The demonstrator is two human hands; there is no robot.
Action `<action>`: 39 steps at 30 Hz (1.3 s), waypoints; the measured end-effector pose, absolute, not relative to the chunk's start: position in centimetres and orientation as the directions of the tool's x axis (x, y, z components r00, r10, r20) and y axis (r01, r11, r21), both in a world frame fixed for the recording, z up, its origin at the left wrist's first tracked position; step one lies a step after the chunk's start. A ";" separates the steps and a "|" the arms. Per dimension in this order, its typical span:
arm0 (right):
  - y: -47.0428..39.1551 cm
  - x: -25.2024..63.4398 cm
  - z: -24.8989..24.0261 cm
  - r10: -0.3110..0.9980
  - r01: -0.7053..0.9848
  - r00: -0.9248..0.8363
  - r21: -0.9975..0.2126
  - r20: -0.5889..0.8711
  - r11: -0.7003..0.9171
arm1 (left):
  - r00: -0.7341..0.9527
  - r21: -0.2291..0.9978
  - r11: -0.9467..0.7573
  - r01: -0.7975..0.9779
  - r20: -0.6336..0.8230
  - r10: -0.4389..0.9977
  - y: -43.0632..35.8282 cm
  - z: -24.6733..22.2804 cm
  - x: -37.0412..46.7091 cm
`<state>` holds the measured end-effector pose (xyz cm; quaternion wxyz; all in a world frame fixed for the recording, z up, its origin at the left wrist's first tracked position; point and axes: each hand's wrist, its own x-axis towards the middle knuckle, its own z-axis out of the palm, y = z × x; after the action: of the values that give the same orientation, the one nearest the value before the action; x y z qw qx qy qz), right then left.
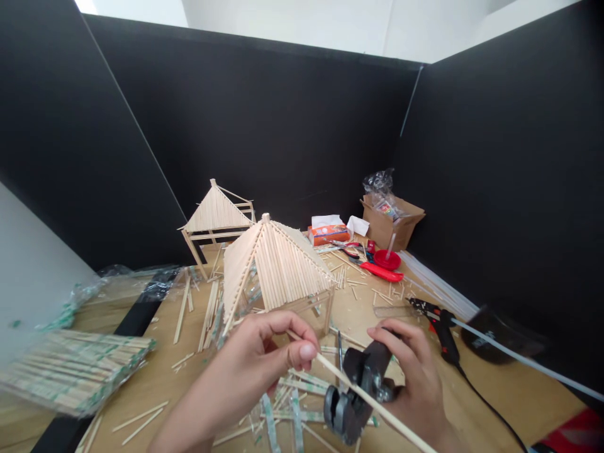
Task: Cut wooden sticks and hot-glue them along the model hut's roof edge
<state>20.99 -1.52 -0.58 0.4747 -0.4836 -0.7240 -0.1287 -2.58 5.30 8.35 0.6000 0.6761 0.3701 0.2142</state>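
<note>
Down at the near edge of the light brown wooden tabletop point(509, 384), the person's left hand point(264, 358) was closed in a pinch on a long, thin, pale wooden stick point(377, 402), thumb and fingertips pressed together near its upper end. That stick ran slantwise from the pinch toward the lower right and passed across the dark grey metal cutting tool point(356, 390) that the right hand point(410, 371) held, fingers curled firmly around the tool's upper body. The stick lay against the tool's head, though whether it sat inside the cutting gap could not be told.

Just beyond the hands stood a peaked hut roof of pale wooden sticks point(274, 264), and behind it, to the left, a second smaller stick hut on legs point(214, 217). Loose sticks and paper wrappers littered the table around them. A bundle of wrapped chopsticks in clear plastic point(70, 368) lay at the far left. To the right rested a black hot-glue gun point(443, 327) with its cord, and farther back a red plastic dish point(387, 259), a brown cardboard box point(391, 220) and an orange tissue packet point(328, 233).
</note>
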 end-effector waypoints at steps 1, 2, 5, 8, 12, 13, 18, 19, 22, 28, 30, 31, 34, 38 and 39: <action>-1.5 21.1 -0.6 0.572 0.822 -0.078 -0.272 0.816 0.500 | 0.637 0.970 -0.003 0.242 -0.157 0.755 5.3 8.3 -2.5; -1.4 21.1 -0.7 0.567 0.823 -0.073 -0.272 0.820 0.498 | 0.640 0.971 0.004 0.237 -0.159 0.752 5.4 8.3 -2.5; -1.4 21.4 -0.8 0.562 0.831 -0.058 -0.272 0.825 0.486 | 0.645 0.978 0.043 0.205 -0.168 0.745 5.5 8.1 -2.1; -1.3 21.7 -0.9 0.568 0.823 -0.048 -0.290 0.821 0.488 | 0.657 0.979 0.109 0.172 -0.196 0.728 5.7 7.7 -1.5; -1.2 22.8 -1.8 0.597 0.801 -0.018 -0.346 0.802 0.489 | 0.693 0.978 0.174 0.111 -0.202 0.692 6.2 6.8 0.0; -1.3 23.2 -2.2 0.628 0.807 0.004 -0.373 0.778 0.458 | 0.697 0.979 0.179 0.095 -0.194 0.690 6.4 6.4 0.5; -2.3 25.1 -3.9 0.828 0.820 0.150 -0.536 0.540 0.201 | 0.681 0.980 0.114 0.160 -0.194 0.706 6.9 3.7 3.7; -2.5 25.4 -4.1 0.864 0.803 0.174 -0.576 0.473 0.154 | 0.677 0.979 0.094 0.179 -0.192 0.710 6.8 3.1 4.3; -3.4 25.7 -4.5 0.958 0.712 0.183 -0.702 0.221 0.026 | 0.674 0.972 0.032 0.232 -0.184 0.716 6.6 1.0 5.6; -4.3 26.5 -5.5 0.986 0.652 0.165 -0.747 -0.028 -0.131 | 0.674 0.924 -0.100 0.369 -0.192 0.713 5.6 -1.3 6.7; -4.4 27.0 -5.7 0.983 0.653 0.169 -0.740 -0.067 -0.162 | 0.681 0.908 -0.120 0.402 -0.209 0.702 5.3 -1.6 7.1; -4.4 27.2 -5.7 0.982 0.649 0.165 -0.740 -0.088 -0.175 | 0.683 0.901 -0.127 0.416 -0.217 0.698 5.2 -1.8 7.3; -4.3 27.8 -5.6 0.980 0.631 0.150 -0.751 -0.132 -0.197 | 0.676 0.880 -0.134 0.455 -0.244 0.696 5.0 -2.6 7.9; -4.1 28.2 -5.8 0.976 0.627 0.130 -0.748 -0.177 -0.219 | 0.655 0.859 -0.112 0.500 -0.290 0.697 5.0 -4.3 8.6; -4.0 28.3 -6.0 0.973 0.634 0.128 -0.739 -0.191 -0.228 | 0.650 0.854 -0.104 0.510 -0.303 0.697 5.0 -4.7 8.8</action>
<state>28.30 -4.02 -5.96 0.2518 -0.7075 -0.5679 0.3368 8.79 5.04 -4.70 0.5298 0.7376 0.4091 0.0884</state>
